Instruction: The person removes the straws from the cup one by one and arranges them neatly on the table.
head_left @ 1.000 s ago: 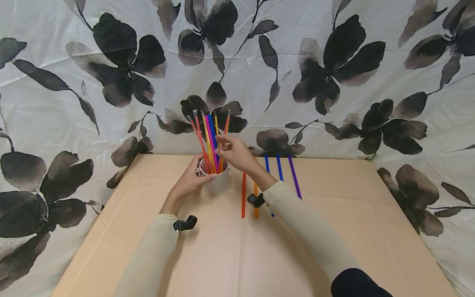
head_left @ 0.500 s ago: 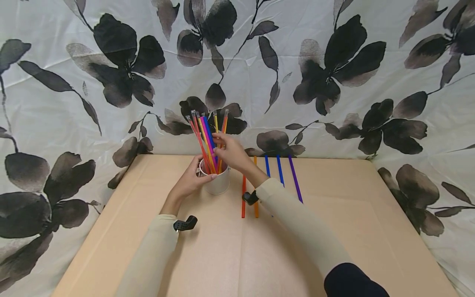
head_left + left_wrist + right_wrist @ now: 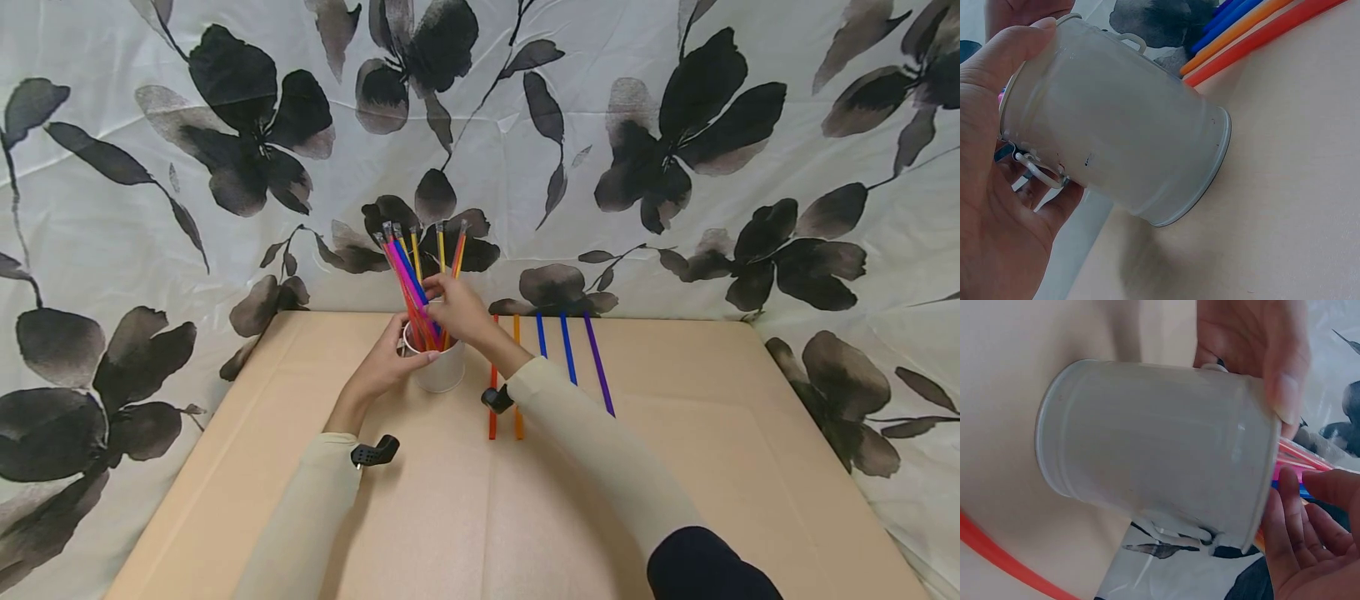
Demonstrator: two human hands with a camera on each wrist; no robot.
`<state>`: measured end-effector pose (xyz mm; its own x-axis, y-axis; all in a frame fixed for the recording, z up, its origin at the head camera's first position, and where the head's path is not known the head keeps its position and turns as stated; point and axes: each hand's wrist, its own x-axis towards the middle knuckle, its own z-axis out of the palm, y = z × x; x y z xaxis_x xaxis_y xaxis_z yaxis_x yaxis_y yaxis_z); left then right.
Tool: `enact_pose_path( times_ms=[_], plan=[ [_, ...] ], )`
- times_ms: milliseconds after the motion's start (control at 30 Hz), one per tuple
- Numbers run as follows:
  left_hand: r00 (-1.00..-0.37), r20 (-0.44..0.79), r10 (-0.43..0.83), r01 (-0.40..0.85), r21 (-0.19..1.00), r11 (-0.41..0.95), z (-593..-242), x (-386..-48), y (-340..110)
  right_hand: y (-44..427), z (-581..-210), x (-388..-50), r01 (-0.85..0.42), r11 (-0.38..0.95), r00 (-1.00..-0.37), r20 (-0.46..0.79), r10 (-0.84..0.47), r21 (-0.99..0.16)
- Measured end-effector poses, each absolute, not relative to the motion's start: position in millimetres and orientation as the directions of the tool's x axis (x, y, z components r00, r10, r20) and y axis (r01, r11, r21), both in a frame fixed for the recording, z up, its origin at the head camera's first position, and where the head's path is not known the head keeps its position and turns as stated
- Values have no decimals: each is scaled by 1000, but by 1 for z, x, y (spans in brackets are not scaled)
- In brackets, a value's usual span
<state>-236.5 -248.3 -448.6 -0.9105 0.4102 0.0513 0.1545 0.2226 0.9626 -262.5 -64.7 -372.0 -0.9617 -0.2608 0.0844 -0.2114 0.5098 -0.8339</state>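
A white metal cup (image 3: 439,373) with small side handles stands on the table, holding several long thin sticks, some with greyish tips. My left hand (image 3: 381,360) grips it near the rim, thumb on the near side. A magenta stick (image 3: 408,289) and a blue stick (image 3: 407,263) lean left in it beside red sticks. Over the cup's mouth, my right hand (image 3: 463,315) touches the sticks with loosely bent fingers. In the right wrist view, a gap shows between its thumb (image 3: 1335,486) and fingers; no firm hold is visible there.
On the table (image 3: 420,517), right of the cup, lie a red stick (image 3: 492,421), an orange stick (image 3: 518,423), two blue ones and a purple stick (image 3: 598,362), side by side. My right forearm passes over some. A floral cloth (image 3: 480,150) hangs behind the table.
My right hand has shifted a little left. The magenta and blue sticks have tilted left against the red ones, apart from the yellow and orange ones. My left hand and the cup stay put.
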Motion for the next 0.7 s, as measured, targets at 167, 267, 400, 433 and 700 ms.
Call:
enact_pose_path(
  times_ms=[167,267,400,433,700],
  plan=[
    [-909,79,409,184,958,222,-451,-238,-249,-72,-376,-261,-221,608,-969,99,-228,-762],
    [-907,88,411,194,956,222,-451,-238,-248,-74,-376,-259,-221,658,-972,106,-211,-720],
    [-906,90,413,196,955,222,-452,-238,-248,-74,-377,-258,-209,672,-976,103,-194,-710],
    [-906,88,414,193,956,220,-452,-238,-248,-74,-377,-258,-207,670,-976,105,-190,-713],
    [-912,37,409,146,960,238,-438,-231,-247,-67,-377,-261,-260,629,-965,180,-190,-733]
  ],
)
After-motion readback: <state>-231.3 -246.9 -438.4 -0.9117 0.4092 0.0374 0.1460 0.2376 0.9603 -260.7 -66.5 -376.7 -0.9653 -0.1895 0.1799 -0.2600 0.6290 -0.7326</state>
